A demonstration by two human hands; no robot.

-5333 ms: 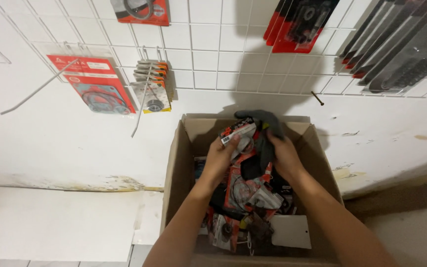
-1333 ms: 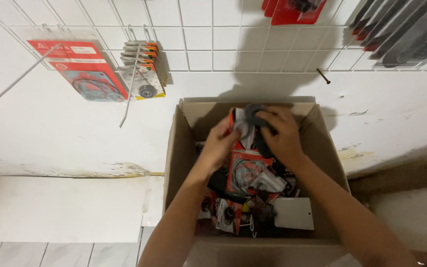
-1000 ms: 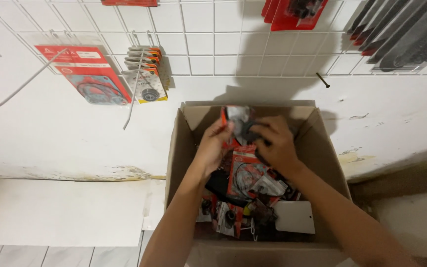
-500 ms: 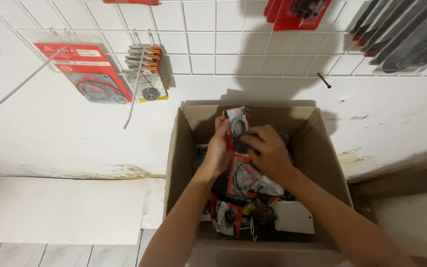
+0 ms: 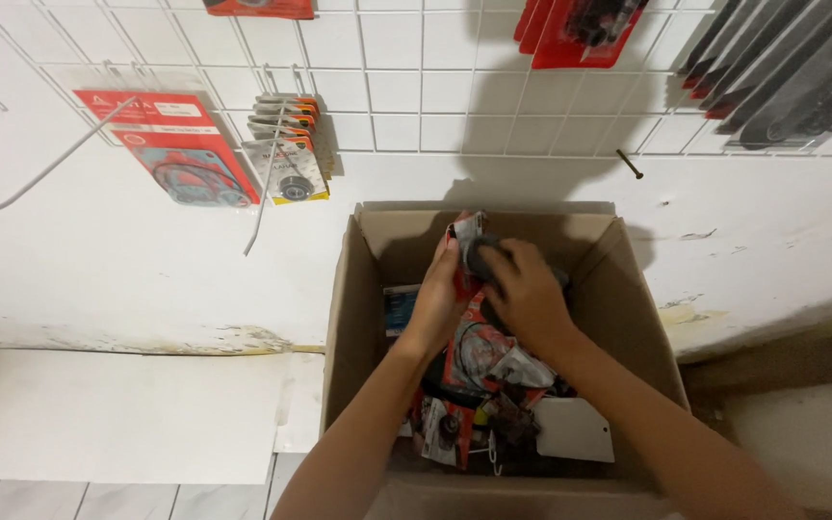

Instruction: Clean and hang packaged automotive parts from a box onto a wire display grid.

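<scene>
down inside the open cardboard box (image 5: 358, 318) that stands against the white wall, both my hands are in among a heap of red carded parts packs. my left hand (image 5: 440, 299) is closed around the edge of one red blister pack (image 5: 462, 236), thumb on one side and fingers behind, holding it upright near the back wall of the box. my right hand (image 5: 524, 294) is curled over a dark round part (image 5: 481, 255) just beside that pack, fingers bent around it; whether it grips the part or only presses on it, i cannot tell. the step looks to me like sorting, picking one pack clear of the pile (image 5: 479, 385) below. the next move, as i judge it, calls for lifting the pack straight up without dragging its neighbours along, since they lie tangled and overlapping. above the box, the wire grid (image 5: 387, 87) carries more packs on hooks, a red gasket card (image 5: 180, 154) and a small stack of bearing cards (image 5: 286, 159) at the left.
</scene>
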